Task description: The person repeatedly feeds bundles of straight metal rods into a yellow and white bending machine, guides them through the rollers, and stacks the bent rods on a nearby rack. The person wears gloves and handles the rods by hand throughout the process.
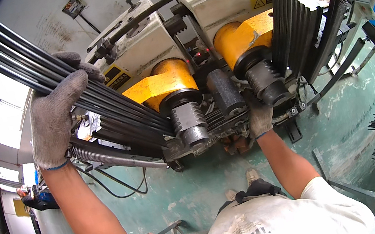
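Because the white machine (138, 38) spans so much of my view, I judge the step in hand from its front: I seem to be steadying stock on one side and working on the other. I think the next move calls for a firm left hold and care with the right fingers near the metal. The bundle of long black rods (112, 104) slants from the upper left down to the machine, its lower ends at the machine's left front. A yellow housing (173, 77) sits beside them. My gloved left hand (52, 120) is closed around the bundle, thumb across the near side, fingers passing behind. My gloved right hand (260, 119) reaches up between a notched cylinder (263, 78) and a dark faceted block (226, 92); its fingertips are hidden, so I can't tell how far open it is or whether it holds anything.
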### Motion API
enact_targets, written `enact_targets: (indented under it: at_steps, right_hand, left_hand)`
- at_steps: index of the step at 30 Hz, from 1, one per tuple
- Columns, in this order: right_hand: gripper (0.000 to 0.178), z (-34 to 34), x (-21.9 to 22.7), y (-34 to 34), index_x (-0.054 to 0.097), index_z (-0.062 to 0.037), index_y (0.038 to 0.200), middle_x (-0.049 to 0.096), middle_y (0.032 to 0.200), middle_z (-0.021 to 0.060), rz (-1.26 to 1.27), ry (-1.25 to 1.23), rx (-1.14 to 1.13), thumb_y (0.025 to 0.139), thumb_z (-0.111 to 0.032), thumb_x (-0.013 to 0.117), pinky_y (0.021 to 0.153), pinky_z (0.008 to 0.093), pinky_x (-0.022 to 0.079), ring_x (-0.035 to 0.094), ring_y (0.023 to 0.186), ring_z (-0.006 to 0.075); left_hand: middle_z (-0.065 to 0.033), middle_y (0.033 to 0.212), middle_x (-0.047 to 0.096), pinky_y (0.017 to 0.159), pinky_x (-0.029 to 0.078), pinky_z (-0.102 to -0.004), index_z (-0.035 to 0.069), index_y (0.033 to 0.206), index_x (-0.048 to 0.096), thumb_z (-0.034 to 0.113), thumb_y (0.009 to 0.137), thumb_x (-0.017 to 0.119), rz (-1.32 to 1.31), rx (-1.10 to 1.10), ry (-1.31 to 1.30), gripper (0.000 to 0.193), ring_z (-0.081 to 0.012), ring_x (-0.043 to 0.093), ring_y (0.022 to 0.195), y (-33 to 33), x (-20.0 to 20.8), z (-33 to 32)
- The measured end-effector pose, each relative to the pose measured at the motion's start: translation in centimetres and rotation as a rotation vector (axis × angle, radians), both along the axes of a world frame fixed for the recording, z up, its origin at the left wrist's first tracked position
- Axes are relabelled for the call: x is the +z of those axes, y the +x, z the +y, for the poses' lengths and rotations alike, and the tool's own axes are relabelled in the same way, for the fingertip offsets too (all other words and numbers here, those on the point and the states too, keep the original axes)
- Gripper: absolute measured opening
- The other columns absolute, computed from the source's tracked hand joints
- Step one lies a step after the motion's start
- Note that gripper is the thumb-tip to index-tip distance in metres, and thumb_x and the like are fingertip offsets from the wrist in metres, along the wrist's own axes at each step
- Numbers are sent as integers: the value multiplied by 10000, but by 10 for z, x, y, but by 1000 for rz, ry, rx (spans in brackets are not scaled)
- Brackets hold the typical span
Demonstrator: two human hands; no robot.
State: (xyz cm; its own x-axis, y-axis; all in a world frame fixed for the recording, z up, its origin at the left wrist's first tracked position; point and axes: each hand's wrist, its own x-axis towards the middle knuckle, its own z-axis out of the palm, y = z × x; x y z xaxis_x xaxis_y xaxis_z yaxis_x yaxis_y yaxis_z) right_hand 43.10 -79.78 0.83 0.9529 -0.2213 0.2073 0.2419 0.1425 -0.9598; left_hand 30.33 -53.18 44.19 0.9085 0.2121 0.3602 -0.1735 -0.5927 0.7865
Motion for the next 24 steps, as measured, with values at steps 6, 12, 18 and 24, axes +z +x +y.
enact_targets:
  at_steps: [6,12,18,24]
  right_hand:
    - [291,1,13,-5,748,27,1266,774,1241,118,32,64,14,997,-78,791,961,398,573,726,1091,220]
    - [313,4,18,-4,743,35,1296,776,1277,127,154,213,22,1007,-81,772,984,395,569,728,1108,225]
    - [393,7,23,-8,721,45,1367,763,1267,147,187,358,107,1055,-194,729,947,412,567,715,1065,215]
    - [396,-41,-22,-110,732,20,1378,756,1267,91,260,-48,-117,1072,-231,729,941,413,577,696,1038,222]
  left_hand:
    - [-151,1123,820,983,656,-379,-50,1348,702,211,1032,759,6,16,143,414,-242,808,1079,-3,-2,13]
    - [-114,1156,832,979,677,-390,39,1259,788,65,1060,673,-87,-133,458,231,-266,813,1127,3,-3,29]
    - [-133,1107,816,944,659,-329,-62,1319,694,245,1024,768,-112,-64,390,432,-213,807,1047,-29,-2,20]
    - [-91,1087,819,938,657,-357,2,1272,732,131,1030,792,-306,-26,-86,281,-201,801,1028,-182,-42,-30]
